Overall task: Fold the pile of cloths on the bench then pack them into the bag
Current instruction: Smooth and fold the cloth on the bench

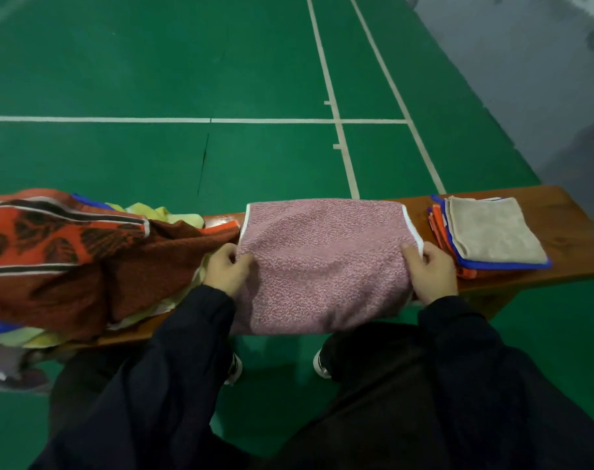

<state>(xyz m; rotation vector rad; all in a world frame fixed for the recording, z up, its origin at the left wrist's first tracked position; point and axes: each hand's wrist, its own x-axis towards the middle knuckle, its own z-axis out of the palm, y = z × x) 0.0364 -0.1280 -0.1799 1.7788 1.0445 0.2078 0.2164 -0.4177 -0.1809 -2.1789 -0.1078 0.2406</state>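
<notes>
Between both hands, pink towel (322, 259): left hand (226, 269) and right hand (431, 276) grip pinching its side edges.

cloth pile (68, 252) cut off left

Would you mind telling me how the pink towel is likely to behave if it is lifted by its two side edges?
The pink towel will probably sag in the middle: it already drapes limply over the bench front edge. Its looped, textured surface suggests the left hand and right hand won't slip. It looks light, though thicker than the folded beige cloth.
</notes>
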